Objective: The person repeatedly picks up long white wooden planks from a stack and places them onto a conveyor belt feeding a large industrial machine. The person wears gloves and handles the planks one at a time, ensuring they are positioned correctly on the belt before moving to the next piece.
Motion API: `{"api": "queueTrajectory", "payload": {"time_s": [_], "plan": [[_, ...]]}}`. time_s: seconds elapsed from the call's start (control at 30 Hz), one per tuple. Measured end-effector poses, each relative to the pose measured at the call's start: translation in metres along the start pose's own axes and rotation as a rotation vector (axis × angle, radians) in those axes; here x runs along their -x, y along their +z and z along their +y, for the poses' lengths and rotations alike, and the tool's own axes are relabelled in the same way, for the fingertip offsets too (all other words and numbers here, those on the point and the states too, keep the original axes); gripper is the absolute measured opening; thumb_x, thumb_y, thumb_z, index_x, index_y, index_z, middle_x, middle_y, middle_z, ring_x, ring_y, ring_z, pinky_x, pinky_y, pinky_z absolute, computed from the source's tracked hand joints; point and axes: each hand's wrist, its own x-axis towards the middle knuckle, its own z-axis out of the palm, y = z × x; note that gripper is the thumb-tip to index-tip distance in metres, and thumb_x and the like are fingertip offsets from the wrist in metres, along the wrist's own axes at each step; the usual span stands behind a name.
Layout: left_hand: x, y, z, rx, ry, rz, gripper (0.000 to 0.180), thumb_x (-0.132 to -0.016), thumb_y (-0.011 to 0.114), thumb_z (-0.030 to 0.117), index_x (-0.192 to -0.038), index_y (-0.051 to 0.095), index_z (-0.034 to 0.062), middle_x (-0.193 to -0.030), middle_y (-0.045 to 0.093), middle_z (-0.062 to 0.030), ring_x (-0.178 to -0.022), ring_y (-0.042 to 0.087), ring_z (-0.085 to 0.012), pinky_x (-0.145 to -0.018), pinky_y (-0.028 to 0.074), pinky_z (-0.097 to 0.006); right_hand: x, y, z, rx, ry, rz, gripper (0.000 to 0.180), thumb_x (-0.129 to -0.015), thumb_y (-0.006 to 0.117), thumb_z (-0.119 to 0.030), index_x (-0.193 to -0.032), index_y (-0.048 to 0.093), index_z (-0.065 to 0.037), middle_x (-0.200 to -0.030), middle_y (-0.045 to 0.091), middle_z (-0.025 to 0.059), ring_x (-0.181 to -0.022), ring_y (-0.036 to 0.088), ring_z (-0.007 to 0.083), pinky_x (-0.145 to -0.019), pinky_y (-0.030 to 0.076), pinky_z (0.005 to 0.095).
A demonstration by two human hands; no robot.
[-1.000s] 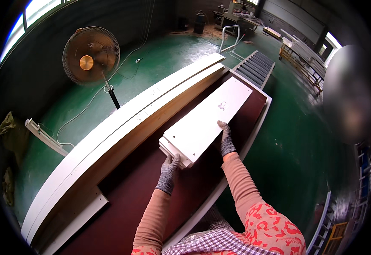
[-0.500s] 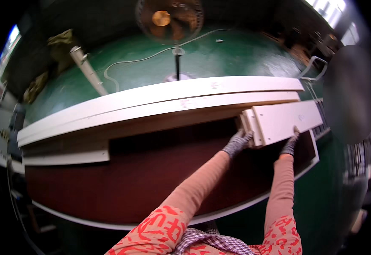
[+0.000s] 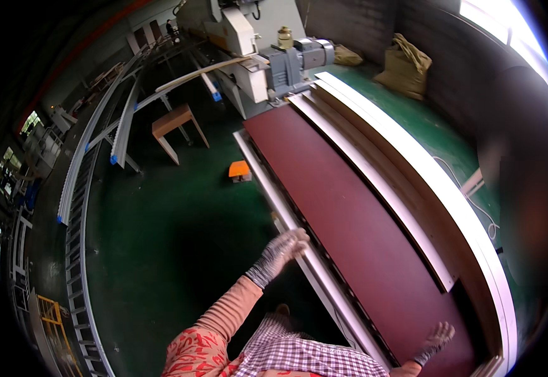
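My left hand [image 3: 280, 250] hung with its gloved fingers [image 3: 296, 237] spread and holding nothing, just off the pale metal edge rail [image 3: 299, 242] of the long dark red worktop [image 3: 349, 207]. My right hand [image 3: 436, 339] lay flat and open on the near end of that worktop, gripping nothing. I judged it best to keep both palms flat and clear of the white boards [image 3: 412, 182] lying beyond my right fingers.

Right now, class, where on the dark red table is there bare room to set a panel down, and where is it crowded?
Free: the dark red table top, between its white near rail and the white boards. Crowded: the far edge with stacked boards, and the grey machine end.
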Motion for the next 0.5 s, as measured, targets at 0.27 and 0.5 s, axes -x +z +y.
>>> {"api": "queueTrajectory", "payload": {"time_s": [0.27, 0.5], "plan": [[-0.083, -0.218, 0.242, -0.521, 0.566, 0.452, 0.058, -0.089, 0.064, 0.002, -0.143, 0.041, 0.0054, -0.137, 0.05, -0.0136, -0.127, 0.048, -0.0222, -0.109, 0.037, -0.035, 0.231, 0.495, 0.09, 0.41, 0.135, -0.985, 0.045, -0.094, 0.059, -0.037, -0.129, 0.056, -0.009, -0.109, 0.066, 0.008, -0.093, 0.064, 0.0193, -0.083, 0.051, 0.0341], [-0.154, -0.363, 0.431, -1.45, 0.632, 0.745, 0.079, -0.078, 0.074, 0.011, -0.146, 0.036, 0.01, -0.138, 0.049, -0.0204, -0.127, 0.048, -0.0349, -0.109, 0.037, -0.04, 0.391, 0.751, 0.247, 0.372, 0.32, -1.442, 0.041, -0.093, 0.06, -0.029, -0.125, 0.058, -0.004, -0.112, 0.065, 0.0085, -0.104, 0.062, 0.0188, -0.092, 0.048, 0.034]]}}
